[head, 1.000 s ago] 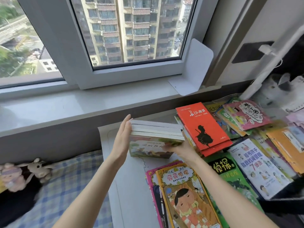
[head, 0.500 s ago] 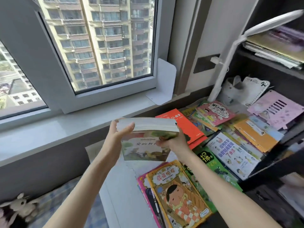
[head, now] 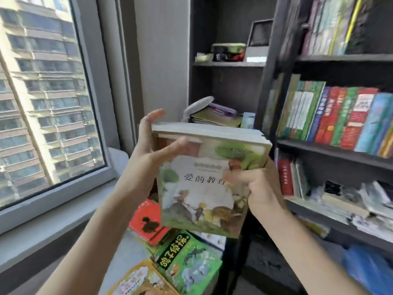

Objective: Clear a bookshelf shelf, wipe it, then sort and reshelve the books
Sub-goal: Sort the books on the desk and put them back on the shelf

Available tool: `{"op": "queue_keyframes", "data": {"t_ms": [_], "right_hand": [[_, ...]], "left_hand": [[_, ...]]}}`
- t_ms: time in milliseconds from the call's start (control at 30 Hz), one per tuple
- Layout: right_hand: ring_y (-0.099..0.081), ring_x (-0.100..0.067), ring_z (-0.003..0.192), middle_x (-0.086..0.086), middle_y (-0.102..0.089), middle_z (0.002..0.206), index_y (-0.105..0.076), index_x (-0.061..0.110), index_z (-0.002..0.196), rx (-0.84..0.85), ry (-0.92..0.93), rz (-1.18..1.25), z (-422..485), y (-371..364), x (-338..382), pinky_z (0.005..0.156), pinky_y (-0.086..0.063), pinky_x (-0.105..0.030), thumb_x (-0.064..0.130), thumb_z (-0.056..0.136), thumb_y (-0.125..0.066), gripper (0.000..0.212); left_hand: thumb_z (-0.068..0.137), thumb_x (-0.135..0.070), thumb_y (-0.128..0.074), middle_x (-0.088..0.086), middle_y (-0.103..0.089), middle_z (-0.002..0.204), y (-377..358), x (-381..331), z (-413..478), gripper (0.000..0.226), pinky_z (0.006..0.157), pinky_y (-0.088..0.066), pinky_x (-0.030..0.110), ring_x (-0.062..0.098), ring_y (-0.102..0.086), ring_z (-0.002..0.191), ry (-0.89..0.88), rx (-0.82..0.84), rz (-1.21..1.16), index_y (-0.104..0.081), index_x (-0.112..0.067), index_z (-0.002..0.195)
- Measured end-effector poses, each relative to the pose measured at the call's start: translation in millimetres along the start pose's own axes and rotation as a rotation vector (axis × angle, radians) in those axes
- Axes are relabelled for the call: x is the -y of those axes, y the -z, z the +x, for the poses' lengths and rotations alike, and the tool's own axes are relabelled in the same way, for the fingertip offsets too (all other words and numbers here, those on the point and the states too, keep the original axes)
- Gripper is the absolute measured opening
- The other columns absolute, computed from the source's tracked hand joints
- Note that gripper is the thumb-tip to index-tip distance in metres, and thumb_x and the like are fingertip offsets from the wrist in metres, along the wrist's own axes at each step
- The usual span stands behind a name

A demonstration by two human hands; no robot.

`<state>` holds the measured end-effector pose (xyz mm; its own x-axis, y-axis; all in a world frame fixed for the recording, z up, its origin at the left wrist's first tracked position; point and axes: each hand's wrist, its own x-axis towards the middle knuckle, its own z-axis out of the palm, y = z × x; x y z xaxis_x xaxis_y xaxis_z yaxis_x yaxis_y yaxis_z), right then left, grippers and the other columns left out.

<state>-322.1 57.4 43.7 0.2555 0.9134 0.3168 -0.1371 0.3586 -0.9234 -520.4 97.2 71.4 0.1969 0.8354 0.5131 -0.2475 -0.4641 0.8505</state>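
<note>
At nine o'clock in the view, a large grey-framed glass window (head: 53, 103) looks onto a beige apartment tower. A pale grey windowsill (head: 53, 226) runs under it toward seven o'clock.

The left hand (head: 146, 158) is raised near the centre. Its fingers (head: 156, 114) are straight and slightly apart, pointing up past the top corner of a thick stack of paperback books (head: 204, 194). The palm lies flat against the stack's nine o'clock side, and the thumb stretches across the front cover. The stack is in the air between both hands, tilted, with pale page edges on top. Its front cover is a green-and-white painted scene with dark Chinese lettering.

Below it, at six o'clock, three books lie overlapping on a pale surface: a flat red book with a black silhouette (head: 146, 220), a green picture book with yellow lettering (head: 187, 260) and a yellow picture book (head: 136, 282).

The right hand (head: 263, 190) clamps the stack at its four o'clock edge, fingers curled round it and one digit pressed across the cover.

At three o'clock stands a dark wooden bookshelf (head: 331, 149). A row of upright colourful books (head: 340, 118) fills one shelf, and blurred loose books and papers (head: 348, 201) lie on the shelf below. At twelve o'clock, a narrower compartment holds a grey-framed flat panel (head: 258, 39) propped upright.
</note>
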Motion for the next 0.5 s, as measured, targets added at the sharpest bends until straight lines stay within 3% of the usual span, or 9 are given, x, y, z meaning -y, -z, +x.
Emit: {"op": "queue_keyframes", "data": {"t_ms": [100,167,233,367,433,500], "right_hand": [[-0.071,-0.022,0.071,-0.008,-0.074,0.080,-0.070,-0.002,0.093,-0.132,-0.030,0.025,-20.5,71.9,54.4,0.053,-0.054,-0.026,-0.007,0.035,-0.075,0.058],[-0.069,-0.018,0.064,-0.001,-0.073,0.071,-0.074,0.006,0.076,-0.229,-0.039,0.028,-31.5,119.3,86.6,0.051,-0.051,-0.021,-0.004,0.037,-0.071,0.040],[-0.068,-0.014,0.060,0.003,-0.072,0.065,-0.074,0.012,0.061,-0.300,0.002,0.007,-40.8,164.4,114.8,0.051,-0.051,-0.019,-0.002,0.034,-0.070,0.030],[-0.072,-0.024,0.075,-0.007,-0.074,0.078,-0.067,0.000,0.095,-0.437,0.137,-0.055,-53.8,238.5,161.8,0.063,-0.057,-0.032,-0.008,0.033,-0.070,0.063],[-0.072,-0.020,0.072,-0.003,-0.074,0.074,-0.065,0.001,0.094,-0.485,0.190,-0.074,-52.5,269.7,183.5,0.062,-0.056,-0.030,-0.011,0.038,-0.070,0.057],[-0.072,-0.019,0.070,-0.002,-0.074,0.075,-0.063,-0.001,0.096,-0.494,0.227,-0.051,-42.2,298.7,203.2,0.057,-0.055,-0.027,-0.010,0.038,-0.070,0.060]], "left_hand": [[0.076,-0.035,-0.076,-0.003,-0.060,0.126,-94.6,-4.1,4.7,0.074,0.095,-0.048,0.037,0.020,-0.063,0.107,-0.092,0.090,0.011,-0.031,-0.031,0.136],[0.082,-0.035,-0.072,-0.008,-0.060,0.119,-154.0,-6.9,6.3,0.073,0.094,-0.047,0.026,0.006,-0.061,0.104,-0.090,0.123,0.010,-0.029,-0.026,0.140],[0.084,-0.036,-0.069,-0.010,-0.062,0.103,-204.5,-4.6,8.6,0.060,0.088,-0.049,0.023,0.003,-0.062,0.094,-0.064,0.184,-0.044,-0.039,-0.021,0.134],[0.079,-0.052,-0.067,-0.010,-0.070,0.097,-288.2,8.9,16.6,0.044,0.087,-0.051,0.030,0.017,-0.065,0.099,-0.005,0.377,-0.047,-0.057,-0.027,0.113],[0.077,-0.061,-0.067,0.005,-0.070,0.109,-326.8,15.9,24.4,0.052,0.096,-0.049,0.045,0.028,-0.064,0.106,0.038,0.455,-0.066,-0.061,-0.023,0.112],[0.073,-0.065,-0.067,0.003,-0.070,0.111,-364.6,12.9,38.3,0.057,0.100,-0.047,0.047,0.021,-0.065,0.106,0.021,0.430,-0.053,-0.061,-0.024,0.113]]}}
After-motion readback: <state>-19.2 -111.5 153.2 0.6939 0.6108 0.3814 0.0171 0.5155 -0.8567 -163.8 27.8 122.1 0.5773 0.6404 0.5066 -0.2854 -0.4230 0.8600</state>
